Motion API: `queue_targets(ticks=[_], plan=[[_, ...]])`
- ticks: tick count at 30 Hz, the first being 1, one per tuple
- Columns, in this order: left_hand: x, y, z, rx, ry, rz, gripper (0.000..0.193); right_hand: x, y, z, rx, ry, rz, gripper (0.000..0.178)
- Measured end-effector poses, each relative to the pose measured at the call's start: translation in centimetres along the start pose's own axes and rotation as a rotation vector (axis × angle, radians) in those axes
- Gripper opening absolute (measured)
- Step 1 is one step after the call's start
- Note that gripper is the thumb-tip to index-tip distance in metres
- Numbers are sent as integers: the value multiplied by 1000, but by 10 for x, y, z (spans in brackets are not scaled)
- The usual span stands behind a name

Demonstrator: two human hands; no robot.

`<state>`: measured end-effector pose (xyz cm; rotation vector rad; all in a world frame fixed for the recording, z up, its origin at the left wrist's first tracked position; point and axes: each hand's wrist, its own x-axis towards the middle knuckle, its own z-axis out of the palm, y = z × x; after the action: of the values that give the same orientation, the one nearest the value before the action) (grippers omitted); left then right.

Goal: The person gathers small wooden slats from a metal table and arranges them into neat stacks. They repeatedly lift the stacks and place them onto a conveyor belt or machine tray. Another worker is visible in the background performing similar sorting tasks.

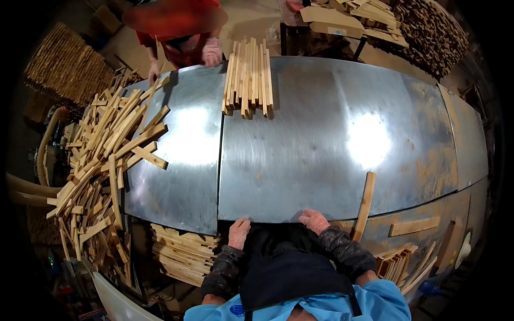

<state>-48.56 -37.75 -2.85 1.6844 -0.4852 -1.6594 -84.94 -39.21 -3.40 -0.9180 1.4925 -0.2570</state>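
My left hand point(239, 233), in a pinkish work glove, rests at the near edge of a metal-topped table point(300, 160). It holds nothing that I can see, its fingers loosely bent by the edge. A little to the right, my right hand point(314, 221) wears a similar glove and lies on the same edge, empty, with its fingers pointing inward. Across the table stands a bundle of narrow wooden strips point(248, 80), laid side by side near the far edge. A single wooden strip point(364, 206) lies to the right of my right hand, sticking over the near edge.
A tangled heap of wooden pieces point(115, 139) covers the table's left end. Across from me a person in red point(174, 40) reaches toward it with gloved hands. Stacked strips point(184, 254) sit below on the left; another board point(415, 226) and short pieces point(395, 263) lie at right.
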Motion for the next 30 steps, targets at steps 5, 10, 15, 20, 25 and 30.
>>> queue_targets(ticks=[5,10,15,20,25,30], plan=[[72,45,13,86,-88,110,33,59,-48,-9,-42,15,1,70],[148,100,12,224,-36,156,31,123,-114,-16,-113,90,-127,55],[212,169,21,514,-8,313,38,171,-215,-36,-52,110,-70,54],[241,193,30,673,-35,264,42,262,-267,-39,-164,393,-203,68],[241,207,37,666,-57,213,44,310,-345,-55,-252,531,-189,101],[241,211,37,502,-119,112,42,344,-387,-59,-317,484,-37,112]])
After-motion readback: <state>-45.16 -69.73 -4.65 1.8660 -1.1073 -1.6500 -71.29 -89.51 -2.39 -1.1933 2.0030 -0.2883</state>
